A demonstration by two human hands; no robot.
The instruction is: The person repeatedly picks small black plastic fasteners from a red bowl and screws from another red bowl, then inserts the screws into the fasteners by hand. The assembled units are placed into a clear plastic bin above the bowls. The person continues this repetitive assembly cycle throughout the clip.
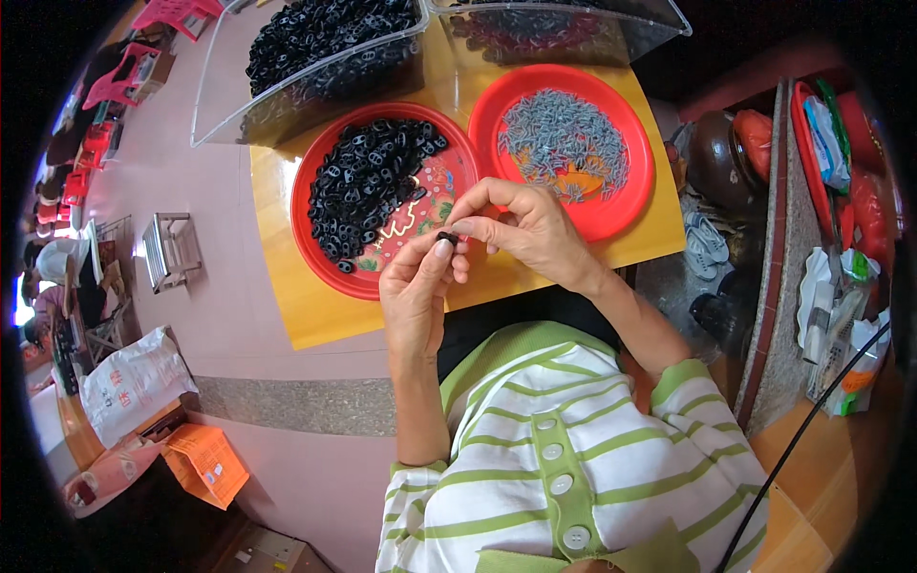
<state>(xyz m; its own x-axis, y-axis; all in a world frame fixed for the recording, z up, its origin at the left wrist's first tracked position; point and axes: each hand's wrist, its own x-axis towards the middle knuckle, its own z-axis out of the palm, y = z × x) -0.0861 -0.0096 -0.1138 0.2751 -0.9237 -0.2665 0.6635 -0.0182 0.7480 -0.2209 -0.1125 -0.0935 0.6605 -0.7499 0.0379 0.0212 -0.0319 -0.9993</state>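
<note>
My left hand (417,286) pinches a small black plastic piece (447,237) between thumb and fingers, in front of the two red trays. Against that piece, my right hand (535,234) has its thumb and forefinger pressed together; whatever lies between them is too small to make out. Many similar black pieces (358,186) are heaped in the left red tray (301,229), whose patterned base shows at its right side. Small grey metal pins or screws (564,138) lie spread in the right red tray (642,181), just beyond my right hand.
Both trays stand on a yellow tabletop (296,315). Behind them are a clear bin (215,105) piled with black pieces and a second clear bin (669,29). A metal stool (167,250) stands on the floor at left; a shelf ledge (764,277) with bagged goods is at right.
</note>
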